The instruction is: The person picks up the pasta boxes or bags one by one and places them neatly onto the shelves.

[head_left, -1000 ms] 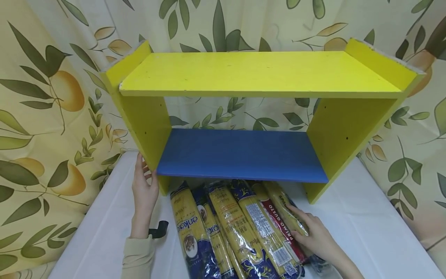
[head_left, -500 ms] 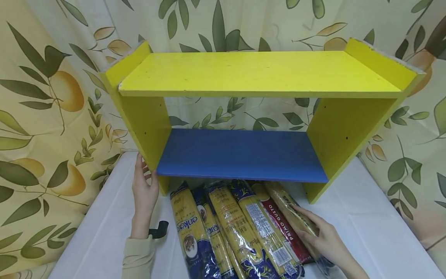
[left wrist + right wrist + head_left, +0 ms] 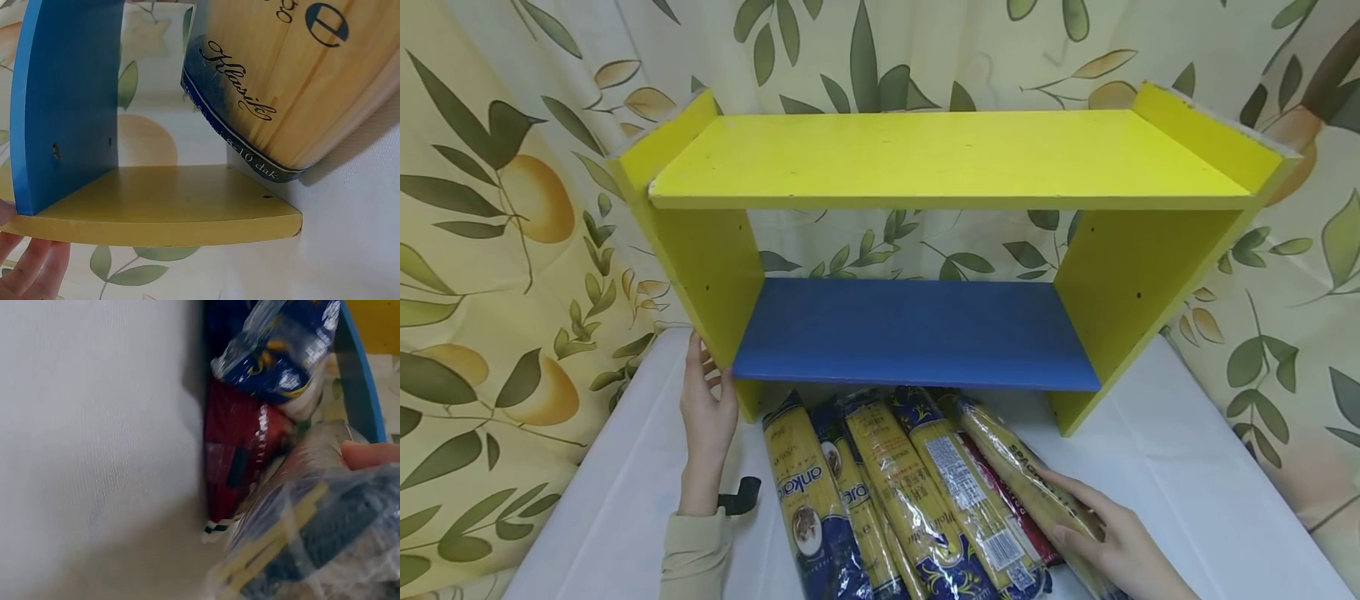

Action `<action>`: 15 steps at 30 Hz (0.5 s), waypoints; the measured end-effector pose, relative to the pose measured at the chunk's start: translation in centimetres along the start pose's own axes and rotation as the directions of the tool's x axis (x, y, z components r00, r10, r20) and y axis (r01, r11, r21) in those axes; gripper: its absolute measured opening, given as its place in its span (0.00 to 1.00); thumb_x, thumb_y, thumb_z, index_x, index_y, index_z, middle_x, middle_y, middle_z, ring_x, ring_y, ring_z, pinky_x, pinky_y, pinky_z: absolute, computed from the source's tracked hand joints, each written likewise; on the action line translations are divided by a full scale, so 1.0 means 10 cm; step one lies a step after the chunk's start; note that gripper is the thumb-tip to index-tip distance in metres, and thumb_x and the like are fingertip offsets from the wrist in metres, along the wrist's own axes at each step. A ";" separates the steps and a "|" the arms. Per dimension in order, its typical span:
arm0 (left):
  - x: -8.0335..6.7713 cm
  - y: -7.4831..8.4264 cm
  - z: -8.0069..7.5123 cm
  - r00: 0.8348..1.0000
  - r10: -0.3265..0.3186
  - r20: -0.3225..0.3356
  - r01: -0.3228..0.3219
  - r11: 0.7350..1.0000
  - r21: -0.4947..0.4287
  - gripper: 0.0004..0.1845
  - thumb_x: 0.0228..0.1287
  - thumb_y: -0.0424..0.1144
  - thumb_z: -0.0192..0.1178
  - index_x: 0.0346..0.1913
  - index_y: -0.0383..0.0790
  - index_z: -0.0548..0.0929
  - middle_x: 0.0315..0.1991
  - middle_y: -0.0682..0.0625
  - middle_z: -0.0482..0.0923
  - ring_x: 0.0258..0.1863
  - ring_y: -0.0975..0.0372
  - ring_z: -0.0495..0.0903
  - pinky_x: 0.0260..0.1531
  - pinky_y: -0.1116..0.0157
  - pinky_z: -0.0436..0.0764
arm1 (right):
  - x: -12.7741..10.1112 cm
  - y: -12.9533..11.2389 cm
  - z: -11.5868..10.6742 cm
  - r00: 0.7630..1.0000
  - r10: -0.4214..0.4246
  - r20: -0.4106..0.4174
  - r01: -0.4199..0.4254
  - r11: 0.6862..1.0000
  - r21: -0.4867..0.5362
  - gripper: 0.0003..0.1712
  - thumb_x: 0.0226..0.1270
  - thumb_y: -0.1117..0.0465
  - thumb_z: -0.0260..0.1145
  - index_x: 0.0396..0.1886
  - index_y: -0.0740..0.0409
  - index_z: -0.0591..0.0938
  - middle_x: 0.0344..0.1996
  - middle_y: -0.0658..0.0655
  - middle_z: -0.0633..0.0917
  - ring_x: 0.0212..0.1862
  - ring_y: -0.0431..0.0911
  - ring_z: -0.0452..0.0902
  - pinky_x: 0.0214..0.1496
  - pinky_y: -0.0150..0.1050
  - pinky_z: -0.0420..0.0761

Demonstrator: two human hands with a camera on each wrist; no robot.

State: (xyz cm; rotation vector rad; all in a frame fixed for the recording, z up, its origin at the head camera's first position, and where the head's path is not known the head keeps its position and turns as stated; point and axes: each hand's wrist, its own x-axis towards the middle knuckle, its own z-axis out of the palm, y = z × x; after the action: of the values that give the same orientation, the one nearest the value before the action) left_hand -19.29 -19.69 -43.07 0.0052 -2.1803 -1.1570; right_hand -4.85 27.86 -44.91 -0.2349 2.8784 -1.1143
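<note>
Spaghetti packet point(image 3: 1033, 492), clear-wrapped, rightmost of the row of pasta packets point(image 3: 880, 500) lying side by side on the white table point(image 3: 1195, 492), far end tucked under the blue lower board point(image 3: 917, 333) of the yellow shelf unit point(image 3: 947, 158). Right hand point(image 3: 1105, 542) laid over packet's near half, fingers curled round it and gripping; packet resting partly on the red packet point(image 3: 1000, 500) beside it. Right wrist view: one fingertip point(image 3: 369, 454) pressed on crinkled wrap, red packet point(image 3: 234, 465) just left of it, bare tabletop further left. Left hand point(image 3: 707, 408) upright at the shelf's left side panel point(image 3: 711, 275), fingers straight, fingertips touching the panel's lower front edge, nothing held; beige sleeve point(image 3: 692, 554) at wrist. Left wrist view: fingertips point(image 3: 34, 265) under yellow panel edge, blue board rising from it, packet end near. Small black object point(image 3: 739, 495) on table between left forearm and nearest packet. Open tabletop right of the right hand, up to the table edge; narrower strip left of the left hand. Both shelf boards bare. Leaf-print curtain point(image 3: 497, 208) behind and on both sides.
</note>
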 end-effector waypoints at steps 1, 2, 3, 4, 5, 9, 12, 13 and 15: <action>0.00 0.00 0.00 1.000 -0.002 0.001 0.002 1.000 0.001 0.40 0.66 0.25 0.53 0.76 0.51 0.51 0.58 0.34 0.72 0.52 0.47 0.76 0.44 0.70 0.75 | -0.02 -0.01 0.00 1.000 -0.006 0.002 0.006 1.000 -0.005 0.35 0.61 0.50 0.68 0.68 0.36 0.68 0.65 0.52 0.75 0.60 0.30 0.69 0.52 0.44 0.81; 0.00 0.00 0.00 1.000 -0.003 0.002 0.003 1.000 0.000 0.40 0.66 0.25 0.53 0.76 0.51 0.51 0.58 0.34 0.72 0.52 0.47 0.76 0.44 0.69 0.75 | -0.04 -0.02 0.00 1.000 -0.022 -0.001 0.022 1.000 -0.013 0.35 0.61 0.50 0.68 0.68 0.36 0.69 0.64 0.50 0.75 0.59 0.24 0.67 0.52 0.40 0.80; 0.00 0.00 0.00 1.000 -0.004 0.003 0.004 1.000 -0.001 0.40 0.66 0.25 0.53 0.76 0.52 0.51 0.58 0.34 0.72 0.52 0.47 0.76 0.44 0.70 0.75 | -0.06 -0.03 0.00 0.999 -0.038 -0.006 0.038 0.999 -0.025 0.35 0.61 0.50 0.68 0.68 0.37 0.69 0.64 0.48 0.76 0.59 0.21 0.65 0.51 0.36 0.80; 0.00 0.00 0.00 1.000 -0.004 0.003 0.004 1.000 -0.003 0.40 0.66 0.25 0.53 0.76 0.52 0.51 0.58 0.34 0.72 0.52 0.47 0.76 0.44 0.70 0.75 | -0.08 -0.05 -0.01 0.998 -0.055 -0.011 0.055 0.998 -0.030 0.35 0.60 0.51 0.69 0.68 0.38 0.69 0.64 0.46 0.75 0.58 0.20 0.64 0.51 0.34 0.79; 0.00 0.00 0.00 1.000 -0.003 0.002 0.003 1.000 -0.005 0.40 0.66 0.25 0.53 0.76 0.52 0.51 0.58 0.35 0.72 0.52 0.47 0.76 0.43 0.70 0.75 | -0.09 -0.06 -0.01 0.997 -0.071 -0.013 0.071 0.997 -0.028 0.35 0.60 0.52 0.69 0.68 0.39 0.69 0.64 0.45 0.75 0.59 0.19 0.63 0.51 0.32 0.79; 0.00 -0.02 0.00 1.000 0.012 -0.006 -0.012 1.000 -0.001 0.40 0.66 0.25 0.54 0.76 0.51 0.51 0.57 0.34 0.72 0.52 0.47 0.76 0.43 0.75 0.73 | -0.13 -0.13 -0.03 0.998 -0.058 0.023 0.057 0.998 0.016 0.36 0.61 0.53 0.68 0.69 0.39 0.69 0.64 0.38 0.73 0.56 0.21 0.66 0.47 0.30 0.78; 0.00 -0.02 0.01 0.999 0.028 -0.015 -0.028 1.000 0.012 0.40 0.65 0.24 0.54 0.76 0.50 0.52 0.57 0.34 0.72 0.52 0.46 0.77 0.42 0.80 0.71 | -0.15 -0.19 -0.05 0.997 -0.030 0.072 0.023 0.995 0.093 0.36 0.62 0.55 0.67 0.70 0.42 0.67 0.63 0.39 0.71 0.52 0.26 0.70 0.43 0.29 0.77; -0.01 -0.02 0.01 0.999 0.033 -0.017 -0.032 0.999 0.015 0.40 0.65 0.24 0.54 0.76 0.49 0.52 0.57 0.34 0.72 0.52 0.46 0.77 0.42 0.80 0.71 | -0.15 -0.21 -0.06 0.996 -0.026 0.088 0.016 0.993 0.116 0.36 0.63 0.55 0.66 0.70 0.42 0.67 0.63 0.39 0.71 0.51 0.27 0.71 0.42 0.29 0.77; -0.01 -0.02 0.00 0.999 0.035 -0.019 -0.035 0.999 0.016 0.40 0.65 0.24 0.54 0.76 0.49 0.52 0.57 0.34 0.72 0.52 0.46 0.77 0.42 0.81 0.70 | -0.16 -0.27 -0.07 0.994 -0.038 0.106 0.021 0.988 0.154 0.35 0.64 0.57 0.65 0.71 0.45 0.66 0.62 0.38 0.71 0.50 0.30 0.73 0.41 0.30 0.78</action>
State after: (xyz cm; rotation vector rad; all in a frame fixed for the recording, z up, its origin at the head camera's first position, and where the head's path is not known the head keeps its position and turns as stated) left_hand -19.32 -19.78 -43.28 -0.0152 -2.1639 -1.1161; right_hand -2.97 26.67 -42.58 -0.3214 2.6881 -1.2772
